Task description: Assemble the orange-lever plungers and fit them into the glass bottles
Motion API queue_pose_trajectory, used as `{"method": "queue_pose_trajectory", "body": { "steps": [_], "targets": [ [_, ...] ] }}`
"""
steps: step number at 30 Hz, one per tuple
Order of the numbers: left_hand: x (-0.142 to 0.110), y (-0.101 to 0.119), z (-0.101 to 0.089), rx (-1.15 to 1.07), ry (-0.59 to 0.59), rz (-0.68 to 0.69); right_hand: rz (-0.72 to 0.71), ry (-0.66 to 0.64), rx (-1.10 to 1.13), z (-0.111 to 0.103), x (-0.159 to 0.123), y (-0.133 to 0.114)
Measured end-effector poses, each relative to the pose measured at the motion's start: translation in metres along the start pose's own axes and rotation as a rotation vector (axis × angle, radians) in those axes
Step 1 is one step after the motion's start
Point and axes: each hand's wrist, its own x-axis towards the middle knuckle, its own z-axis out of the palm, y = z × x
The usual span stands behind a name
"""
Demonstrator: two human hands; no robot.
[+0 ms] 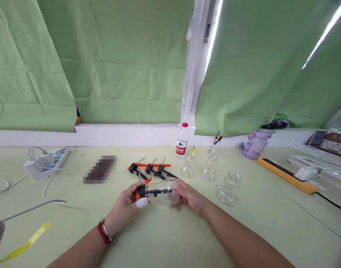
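Observation:
My left hand (131,203) is closed around a black spray head with an orange trigger (141,191). A white wrap covers one of its fingertips. The head's dark tube (159,192) lies inside a clear glass bottle (165,201), which is tilted onto its side above the table. My right hand (191,197) grips the rounded base end of that bottle. Just beyond, several more black and orange spray heads (152,169) lie in a row. To the right stand clear glass bottles (187,170), (208,173), and another glass bottle (226,194) leans tilted nearer me.
A red-capped water bottle (182,143) stands at the back, near screwdrivers (216,140) in a glass. A purple jug (256,144) and an orange power strip (287,175) are right. A white power strip (54,163), cables and a blurred dark object (100,170) are left.

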Motion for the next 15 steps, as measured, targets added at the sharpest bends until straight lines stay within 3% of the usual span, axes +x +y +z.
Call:
{"method": "queue_pose_trajectory", "body": {
  "steps": [4, 15],
  "targets": [
    [0.0005, 0.0027, 0.0008, -0.022, 0.023, -0.02, -0.122, 0.004, -0.039, 0.0008, -0.0028, -0.0047],
    [-0.0003, 0.0064, 0.0024, -0.027, 0.027, -0.026, -0.102, -0.008, -0.071, -0.0023, 0.0005, -0.0035]
  ]
}}
